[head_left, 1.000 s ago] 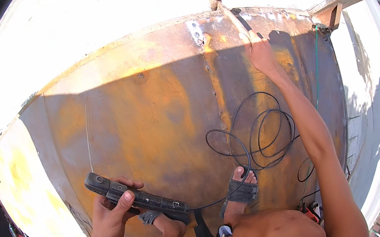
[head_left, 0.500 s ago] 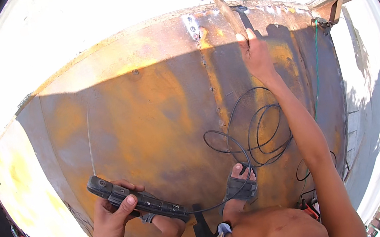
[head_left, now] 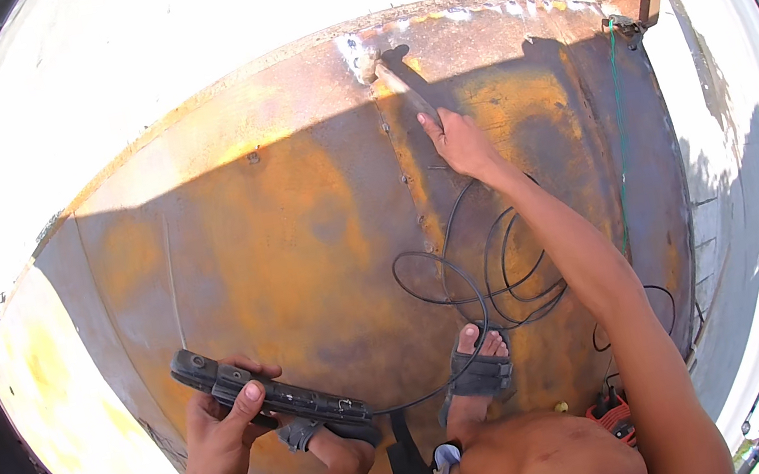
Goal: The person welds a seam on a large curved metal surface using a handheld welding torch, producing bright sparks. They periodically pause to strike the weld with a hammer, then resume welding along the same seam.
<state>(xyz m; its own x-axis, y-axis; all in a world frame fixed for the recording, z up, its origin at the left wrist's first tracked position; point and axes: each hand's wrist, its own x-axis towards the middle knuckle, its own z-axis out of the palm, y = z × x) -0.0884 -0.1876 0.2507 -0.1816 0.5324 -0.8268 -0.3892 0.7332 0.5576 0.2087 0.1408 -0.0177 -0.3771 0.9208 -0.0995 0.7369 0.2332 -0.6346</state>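
- The hammer (head_left: 405, 93), which was raised beyond the far edge of the rusty metal sheet (head_left: 286, 223) half a second ago, has now come down to the far end of the seam (head_left: 404, 177), beside the white patch (head_left: 354, 52).
- Glare is strong there, so I cannot tell surely if its head touches the metal.
- The right hand (head_left: 463, 143), just right of the seam, has its fingers closed around the handle.
- The left hand (head_left: 219, 423), well left of the seam, stays as before: its fingers are wrapped around the black holder (head_left: 302, 403), with a thin rod (head_left: 173, 284) at its tip.
- As I judge, the work is now with the hammer, while the holder waits.
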